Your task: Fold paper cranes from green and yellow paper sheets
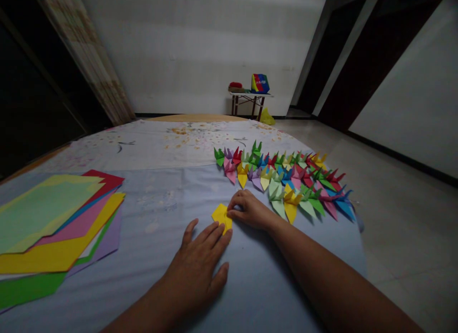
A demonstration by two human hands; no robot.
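A small piece of folded yellow paper (pixel 219 213) lies on the cloth-covered table in front of me. My left hand (pixel 200 254) rests over its near edge, fingers stretched out and fingertips pressing on the paper. At the paper's right side, my right hand (pixel 246 210) pinches its edge between thumb and curled fingers. Part of the paper is hidden under the fingers. Just beyond my right hand stand several rows of folded paper cranes (pixel 275 175) in green, pink, yellow, red, blue and purple.
A fanned stack of coloured paper sheets (pixel 53 199) lies at the left. The table is covered by a pale blue and floral tablecloth (pixel 157 204). Against the far wall, a small side table (pixel 250 95) holds a colourful bag (pixel 260 83); a yellow plastic bag (pixel 266 117) sits below.
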